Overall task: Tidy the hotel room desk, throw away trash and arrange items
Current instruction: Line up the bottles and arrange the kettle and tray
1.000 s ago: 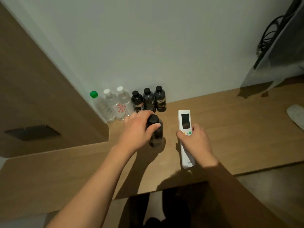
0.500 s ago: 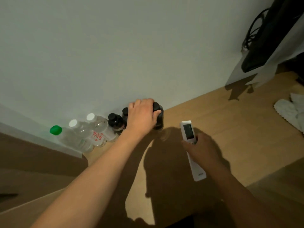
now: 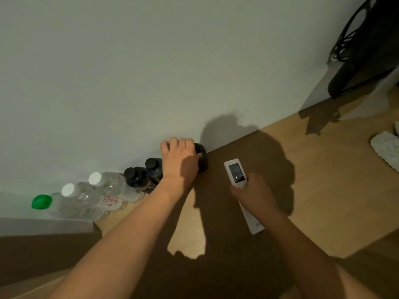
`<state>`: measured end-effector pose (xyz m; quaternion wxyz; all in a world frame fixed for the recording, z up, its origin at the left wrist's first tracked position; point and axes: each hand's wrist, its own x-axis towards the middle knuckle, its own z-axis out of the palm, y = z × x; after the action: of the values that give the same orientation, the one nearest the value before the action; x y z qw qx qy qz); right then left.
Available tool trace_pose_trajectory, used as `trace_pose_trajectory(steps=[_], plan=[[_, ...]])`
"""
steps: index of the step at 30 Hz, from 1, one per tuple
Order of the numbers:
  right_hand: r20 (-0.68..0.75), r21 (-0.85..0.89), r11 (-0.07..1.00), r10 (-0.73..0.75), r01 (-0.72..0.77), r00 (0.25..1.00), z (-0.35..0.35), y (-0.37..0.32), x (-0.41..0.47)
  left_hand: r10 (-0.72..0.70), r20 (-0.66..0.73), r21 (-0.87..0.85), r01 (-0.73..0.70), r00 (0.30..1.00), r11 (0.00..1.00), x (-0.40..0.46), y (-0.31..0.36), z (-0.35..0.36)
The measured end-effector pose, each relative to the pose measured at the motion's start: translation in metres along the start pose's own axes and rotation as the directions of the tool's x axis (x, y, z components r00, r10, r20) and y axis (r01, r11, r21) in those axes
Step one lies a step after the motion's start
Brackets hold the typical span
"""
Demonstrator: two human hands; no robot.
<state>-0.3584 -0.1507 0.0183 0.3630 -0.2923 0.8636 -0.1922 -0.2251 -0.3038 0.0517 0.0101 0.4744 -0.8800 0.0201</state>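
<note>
My left hand (image 3: 180, 159) grips a dark bottle (image 3: 201, 159) from above, at the wall end of a row of bottles on the wooden desk (image 3: 323, 190). Two more dark bottles (image 3: 138, 179) stand just left of it, partly hidden by my hand. Further left stand two clear bottles with white caps (image 3: 101, 186) and one with a green cap (image 3: 42, 201). My right hand (image 3: 255, 194) holds a white remote control (image 3: 236, 173) with a small screen, over the desk to the right of the bottles.
A white wall runs behind the bottles. A white cloth (image 3: 386, 152) lies at the desk's right edge. A dark screen with black cables (image 3: 362, 46) stands at the top right. A brown panel (image 3: 43, 255) borders the desk on the left.
My left hand carried the dark bottle from the desk's middle to the wall, at the right end of the row. My right hand with the remote stayed beside it.
</note>
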Motion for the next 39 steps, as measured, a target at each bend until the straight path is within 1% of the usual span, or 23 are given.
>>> trace_pose_trajectory(steps=[4,10,15,20,27,34,37,39], plan=[[0.055,-0.071,0.997,-0.005,0.009,0.998,0.006,-0.010,0.030,-0.057,0.003,0.010,0.057,0.998,0.998,0.006,0.002,0.003],[0.125,-0.213,0.973,-0.066,0.092,0.990,0.021,-0.027,0.067,-0.055,0.011,0.014,0.055,0.998,0.998,0.009,0.002,0.007],[0.110,-0.321,0.939,-0.093,0.124,0.990,0.035,-0.034,0.091,-0.088,0.033,0.005,0.088,0.996,0.996,0.009,0.007,0.006],[0.124,-0.404,0.902,-0.110,0.152,0.986,0.046,-0.035,0.104,-0.081,0.045,0.001,0.081,0.996,0.997,0.010,0.008,0.007],[0.136,-0.457,0.872,-0.129,0.178,0.982,0.061,-0.036,0.109,-0.072,0.026,-0.005,0.073,0.997,0.997,0.010,0.006,0.009],[0.126,-0.420,0.891,-0.129,0.170,0.984,0.063,-0.037,0.107,-0.066,-0.012,-0.023,0.066,0.998,0.998,0.010,0.005,0.014],[0.113,-0.432,0.878,-0.175,0.207,0.978,0.053,-0.035,0.098,-0.088,0.017,-0.053,0.089,0.996,0.995,0.011,0.006,0.008],[0.066,-0.414,0.881,-0.222,0.230,0.973,0.042,-0.033,0.088,-0.122,0.032,-0.093,0.124,0.992,0.988,0.009,0.007,0.003]])
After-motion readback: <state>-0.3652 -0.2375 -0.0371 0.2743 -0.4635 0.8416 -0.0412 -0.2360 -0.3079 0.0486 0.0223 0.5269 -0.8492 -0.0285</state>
